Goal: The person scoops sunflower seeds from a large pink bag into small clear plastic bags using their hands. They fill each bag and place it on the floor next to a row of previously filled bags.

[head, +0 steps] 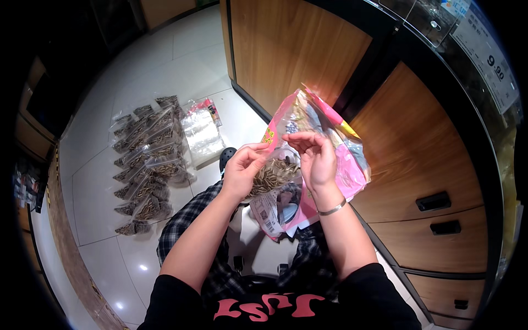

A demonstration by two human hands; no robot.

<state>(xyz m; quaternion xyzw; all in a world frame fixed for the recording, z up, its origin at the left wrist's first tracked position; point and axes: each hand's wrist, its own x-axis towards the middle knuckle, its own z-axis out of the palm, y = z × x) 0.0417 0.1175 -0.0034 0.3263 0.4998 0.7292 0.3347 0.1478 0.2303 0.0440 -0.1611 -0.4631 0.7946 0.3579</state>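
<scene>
My left hand (pixel 243 169) pinches the top edge of a clear plastic zip bag, its thumb against the fingers. Striped sunflower seeds (pixel 272 177) fill much of that bag, which is tilted between my hands over my lap. On the other side of it, my right hand (pixel 315 161) is cupped with the palm towards me and its fingers pointing left. I see nothing held in this hand. Behind and below both hands spreads a large pink printed plastic sack (pixel 350 165) with clear panels; my right hand and wrist hide part of it.
Rows of filled zip bags of seeds (pixel 148 152) lie on the tiled floor to the left. Beside them is a stack of clear empty bags (pixel 202 134). A wooden cabinet (pixel 297 49) with drawers (pixel 429 239) stands ahead and right, under a glass display edge.
</scene>
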